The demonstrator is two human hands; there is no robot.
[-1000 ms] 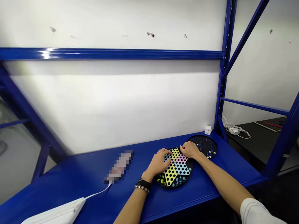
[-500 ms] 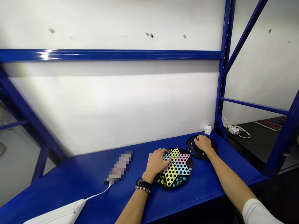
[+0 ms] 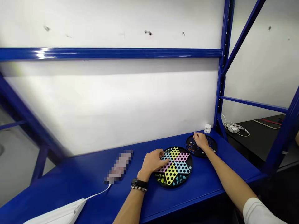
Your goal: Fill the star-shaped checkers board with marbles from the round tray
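Spanning a blue steel bench [image 3: 70, 183] below a white wall [image 3: 116, 102], a Chinese checkers board [image 3: 171, 174] lies star side up. The left hand [image 3: 151, 161] curls onto the board's left side, fingers narrowly bunched; whether they hold a marble is hidden. Just right of the board, the right hand [image 3: 201, 141] dips its fingertips into a round black tray [image 3: 190, 147] of small marbles [image 3: 192, 148], its grip too hidden to tell. Left of the board lies a pixelated object [image 3: 119, 166], its white cable [image 3: 98, 193] running toward a white item [image 3: 58, 214] cut off by the frame. Farther right of the board stands a black table [image 3: 252, 140].

White wall [image 3: 116, 102] behind blue steel shelving [image 3: 112, 53]
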